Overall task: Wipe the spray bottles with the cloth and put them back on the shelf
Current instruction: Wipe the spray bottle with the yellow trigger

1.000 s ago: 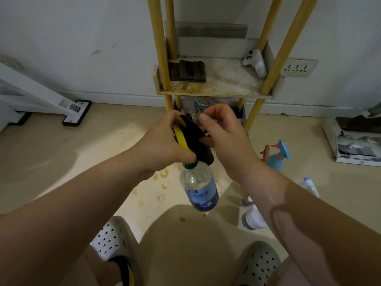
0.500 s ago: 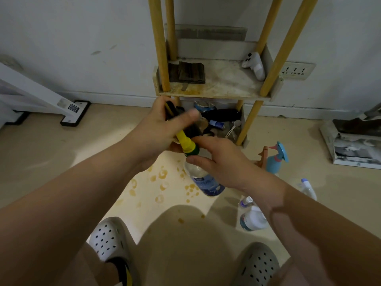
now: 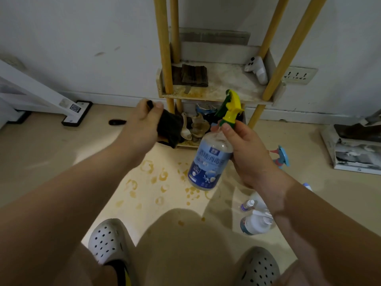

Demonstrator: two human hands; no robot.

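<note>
A white multi-outlet wall socket sits low on the pale wall. Just left of it leans a white game controller. Below-right of it lies a stack of grey printed papers; far left, a black-rimmed white floor plate with a QR label.

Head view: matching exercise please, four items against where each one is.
Items:
1. yellow-trigger spray bottle
2. bunched dark cloth
3. white controller
4. blue-trigger spray bottle

Places:
A. on the shelf board
B. held in the left hand
C. on the floor
D. held in the right hand

Pairs: 1-D, 2-B, 3-A, 4-C
</note>
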